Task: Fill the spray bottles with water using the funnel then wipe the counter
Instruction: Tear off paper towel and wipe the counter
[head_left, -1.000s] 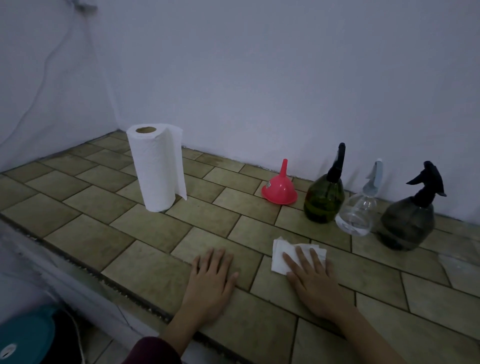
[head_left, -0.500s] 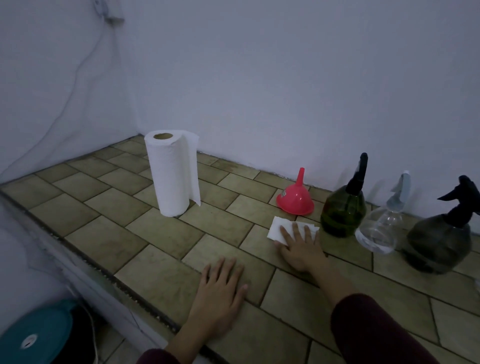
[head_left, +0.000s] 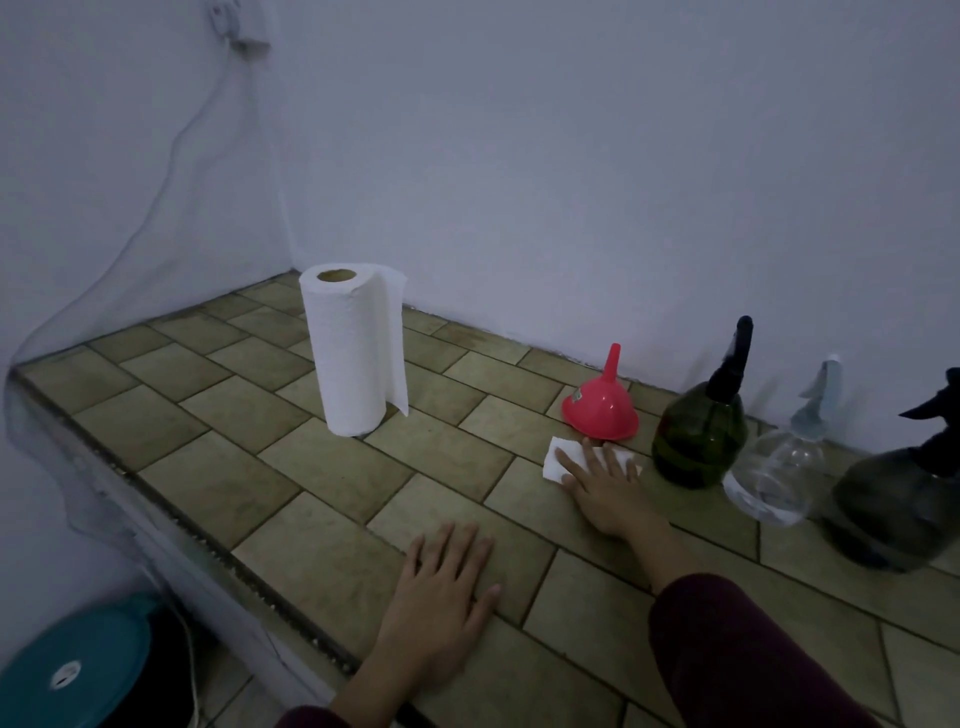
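Observation:
My right hand (head_left: 602, 488) presses flat on a folded white paper towel (head_left: 558, 462) on the tiled counter (head_left: 322, 467), just in front of the red funnel (head_left: 602, 410), which stands upside down. My left hand (head_left: 441, 592) rests flat on the counter near its front edge, fingers straight. Along the wall to the right stand three spray bottles: a green one (head_left: 698, 441), a clear one (head_left: 776, 478) and a dark grey one (head_left: 904, 504).
A white paper towel roll (head_left: 356, 353) stands upright at the back left of the counter. A teal lid (head_left: 67, 675) sits on the floor at lower left. A cable (head_left: 171, 156) hangs down the left wall.
My right hand has pushed the folded towel away from me, up to the funnel's foot. My left hand has stayed flat in place. The view has shifted left and up.

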